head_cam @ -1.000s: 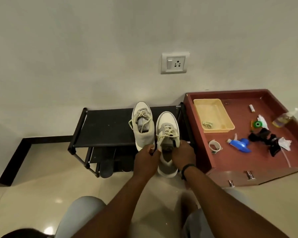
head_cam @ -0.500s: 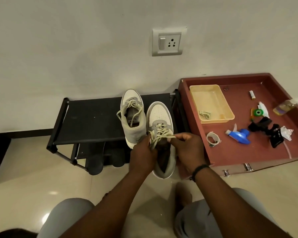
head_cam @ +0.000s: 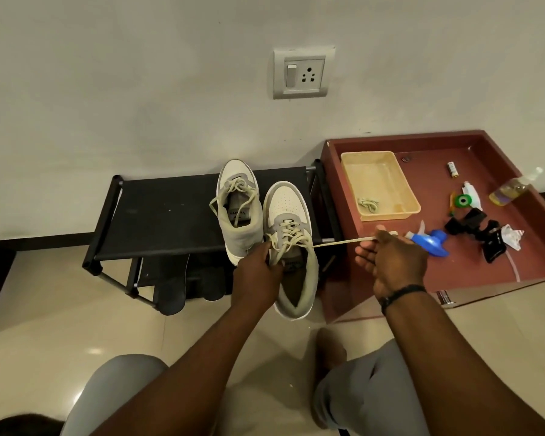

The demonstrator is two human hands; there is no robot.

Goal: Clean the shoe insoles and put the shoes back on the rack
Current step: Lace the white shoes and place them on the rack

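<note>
Right now my left hand (head_cam: 258,272) grips the near shoe (head_cam: 291,247) at its tongue and upper eyelets, fingers curled into the lacing, while my right hand (head_cam: 390,256) pinches one lace end (head_cam: 343,242) and holds it drawn out taut to the right, over the edge of the red tray (head_cam: 343,278). That shoe lies with its toe on the top shelf of the black shoe rack (head_cam: 170,215) and its heel hanging off the near edge. The second shoe (head_cam: 238,212) lies just to its left, fully on the shelf, laces loose.

I judge the shoe light and fairly stiff in the sole, soft at the padded collar, so holding it by the tongue area or around the heel should steady it well. The lace is thin, limp and likely to slip, so I'd pinch it close to its end. With the heel unsupported, a hard pull could tip the shoe off the shelf. Whether its insole is in place, I cannot tell.

A blue spray bottle (head_cam: 431,243) lies in the tray beside my right hand.
</note>
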